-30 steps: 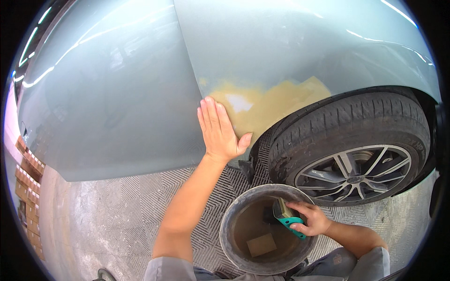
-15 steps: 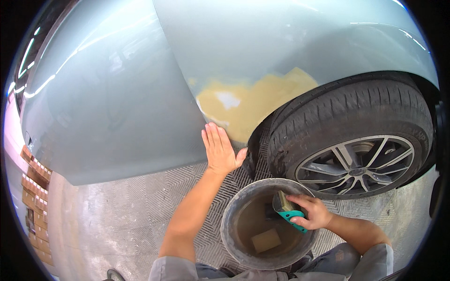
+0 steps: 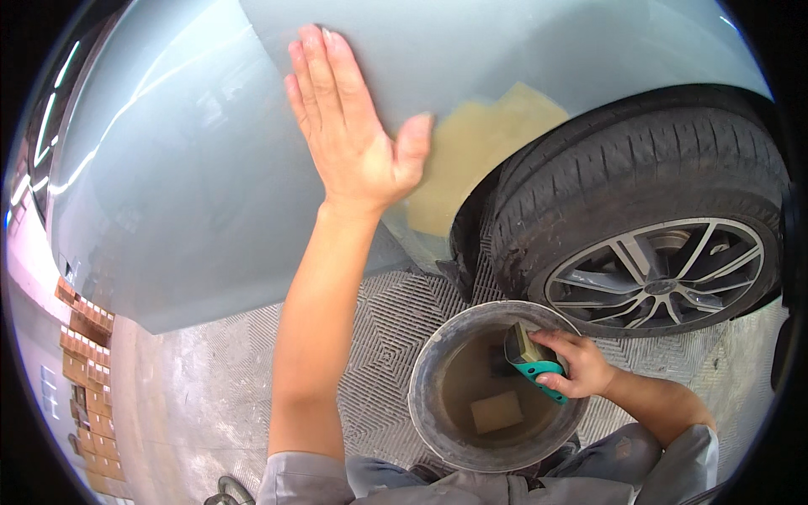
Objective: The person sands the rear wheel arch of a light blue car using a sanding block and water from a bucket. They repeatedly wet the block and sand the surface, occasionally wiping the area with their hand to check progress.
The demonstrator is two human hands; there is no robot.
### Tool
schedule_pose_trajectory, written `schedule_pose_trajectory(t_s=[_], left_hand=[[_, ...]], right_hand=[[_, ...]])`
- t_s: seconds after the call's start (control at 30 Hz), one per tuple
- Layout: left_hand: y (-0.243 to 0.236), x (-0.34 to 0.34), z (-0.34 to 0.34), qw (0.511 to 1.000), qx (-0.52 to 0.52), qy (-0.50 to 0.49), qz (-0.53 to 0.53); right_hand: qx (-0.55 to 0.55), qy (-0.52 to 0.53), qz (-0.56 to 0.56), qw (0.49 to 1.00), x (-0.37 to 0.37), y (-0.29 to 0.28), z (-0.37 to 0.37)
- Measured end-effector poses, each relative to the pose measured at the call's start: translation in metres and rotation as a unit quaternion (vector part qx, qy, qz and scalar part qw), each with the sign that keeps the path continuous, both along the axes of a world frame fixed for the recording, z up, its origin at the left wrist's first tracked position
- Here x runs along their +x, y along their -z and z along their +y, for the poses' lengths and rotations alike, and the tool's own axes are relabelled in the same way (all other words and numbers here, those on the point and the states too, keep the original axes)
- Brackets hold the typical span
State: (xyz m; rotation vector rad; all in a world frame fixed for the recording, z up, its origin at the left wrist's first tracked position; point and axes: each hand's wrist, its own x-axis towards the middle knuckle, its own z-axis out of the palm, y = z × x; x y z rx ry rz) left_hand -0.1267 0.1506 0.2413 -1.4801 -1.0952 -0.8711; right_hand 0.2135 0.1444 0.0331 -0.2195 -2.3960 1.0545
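My left hand (image 3: 349, 139) lies flat against the light blue-grey car panel, fingers stretched up and the thumb spread to the right. It covers part of the seam and the left part of the yellowish filler patch (image 3: 480, 139) beside the wheel arch. Over a round bucket (image 3: 427, 421), my right hand (image 3: 581, 362) grips a teal sanding block (image 3: 540, 372) with a yellowish, foam-like layer. Murky water (image 3: 461, 383) stands in the bucket, with a tan rectangular sponge (image 3: 497, 412) in it. A darker piece beside the sponge is partly hidden.
A black tyre (image 3: 623, 160) with a multi-spoke wheel (image 3: 661, 286) stands to the right, close behind the bucket. Below the car panel (image 3: 185, 227) runs a patterned grating floor (image 3: 383, 332). Stacked cartons (image 3: 93, 396) stand at far left; a coiled hose (image 3: 231, 492) lies low left.
My left hand has moved up the panel from the lower end of the seam, now covering part of the patch. My right hand still holds the sanding block over the bucket. The view has shifted slightly.
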Motion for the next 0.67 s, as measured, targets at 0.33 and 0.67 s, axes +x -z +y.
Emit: schedule_pose_trajectory(t_s=[0.33,0.67], left_hand=[[0.093,-0.017,0.001,1.000,-0.001,-0.018,0.000],[0.182,-0.028,-0.003,0.999,-0.025,-0.038,-0.026]], right_hand=[[-0.007,0.005,0.023,1.000,-0.002,-0.001,0.001],[-0.012,0.005,0.017,1.000,-0.005,-0.005,0.001]])
